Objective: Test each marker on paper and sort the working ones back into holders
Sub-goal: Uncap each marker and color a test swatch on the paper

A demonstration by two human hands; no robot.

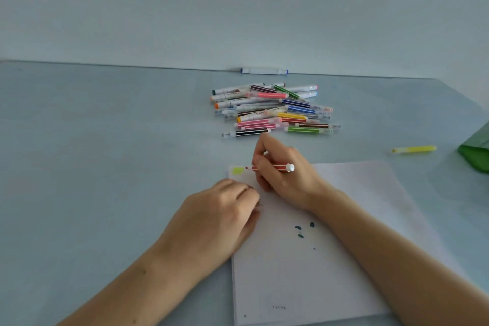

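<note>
The red marker [272, 167], seen from my head camera, is gripped mid-barrel in my right hand [285, 174], tip on the paper [304, 259] beside a yellow-green swatch; my left hand [225, 209] lies curled at the paper's edge, whether holding anything I cannot tell. I judge it light, stiff, slippery plastic, slim with white stripes.

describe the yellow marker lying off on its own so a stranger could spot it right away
Start at the white sheet of paper on the pale blue table. Beyond its far right corner, beside a green holder, lies a yellow highlighter marker, alone, apart from the mixed pile of markers.
</note>
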